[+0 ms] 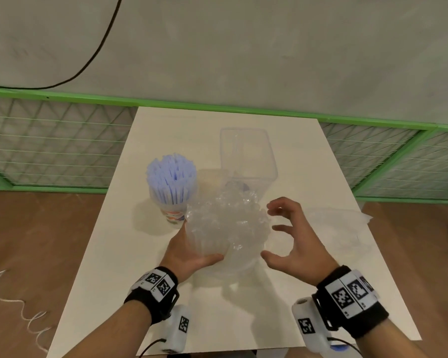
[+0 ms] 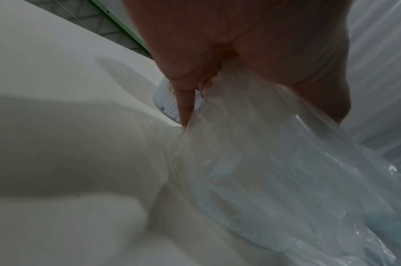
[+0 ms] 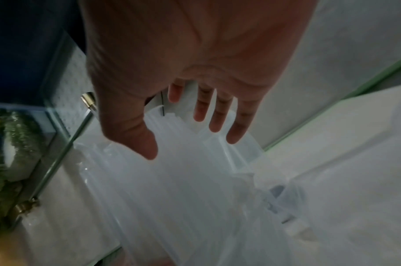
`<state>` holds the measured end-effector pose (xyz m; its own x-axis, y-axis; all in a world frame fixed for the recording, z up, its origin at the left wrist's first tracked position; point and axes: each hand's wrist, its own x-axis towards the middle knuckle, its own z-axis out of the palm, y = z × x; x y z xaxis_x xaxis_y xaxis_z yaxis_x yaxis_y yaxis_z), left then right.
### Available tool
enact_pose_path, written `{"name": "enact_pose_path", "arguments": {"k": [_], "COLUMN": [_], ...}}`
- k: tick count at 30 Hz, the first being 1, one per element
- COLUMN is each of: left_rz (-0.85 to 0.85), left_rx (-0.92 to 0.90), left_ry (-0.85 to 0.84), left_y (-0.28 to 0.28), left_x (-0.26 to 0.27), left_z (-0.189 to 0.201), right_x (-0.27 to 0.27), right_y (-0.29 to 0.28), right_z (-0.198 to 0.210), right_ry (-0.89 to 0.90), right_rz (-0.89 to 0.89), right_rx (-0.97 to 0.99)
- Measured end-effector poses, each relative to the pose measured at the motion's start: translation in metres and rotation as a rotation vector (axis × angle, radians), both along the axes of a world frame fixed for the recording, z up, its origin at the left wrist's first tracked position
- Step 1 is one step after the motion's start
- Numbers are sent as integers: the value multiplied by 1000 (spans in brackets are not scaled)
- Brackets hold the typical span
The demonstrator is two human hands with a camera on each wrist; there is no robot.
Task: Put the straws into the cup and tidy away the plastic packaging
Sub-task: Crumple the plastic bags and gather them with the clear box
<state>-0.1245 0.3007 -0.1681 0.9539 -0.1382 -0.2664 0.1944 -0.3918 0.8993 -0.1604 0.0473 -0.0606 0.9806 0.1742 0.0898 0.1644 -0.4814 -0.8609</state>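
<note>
While I look down from the head view, the straws (image 1: 171,177) already stand bunched in the cup (image 1: 173,211) at the far left of the worktop (image 1: 109,254), so what is left for me is the plastic packaging (image 1: 228,223), a crumpled clear wad in front of me, just right of the cup and in front of a clear plastic container (image 1: 247,156). I judge it very light, soft, springy and a little slippery; it should be gathered from both sides and squeezed, not pinched at an edge. My left hand (image 1: 192,251) cups its left side, thumb underneath. My right hand (image 1: 292,236) hovers just to the right with fingers (image 1: 277,206) spread and half curled, holding nothing. A second clear sheet (image 1: 339,218) lies at the worktop's right edge.

From the left wrist view, my palm and fingers (image 2: 183,106) lie against the film (image 2: 274,171), with the cup's base just behind.

From the right wrist view, my fingers (image 3: 217,115) are splayed wide above the film (image 3: 183,189), apparently not touching it.
</note>
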Motion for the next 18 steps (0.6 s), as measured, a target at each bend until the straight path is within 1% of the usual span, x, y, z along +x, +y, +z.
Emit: {"name": "enact_pose_path", "arguments": {"k": [4, 9, 12, 18], "left_rz": [2, 36, 70, 107], "left_rx": [7, -23, -67, -105], "left_ry": [22, 60, 82, 63], "left_y": [2, 2, 1, -3], "left_x": [-1, -1, -3, -6], "left_z": [-2, -3, -1, 3], "right_x": [5, 14, 17, 27], "right_y": [13, 19, 22, 22], "right_z": [1, -7, -14, -25], "right_ry": [-81, -218, -273, -352], "right_rz": [33, 8, -11, 3], "right_rx": [-89, -169, -161, -98]}}
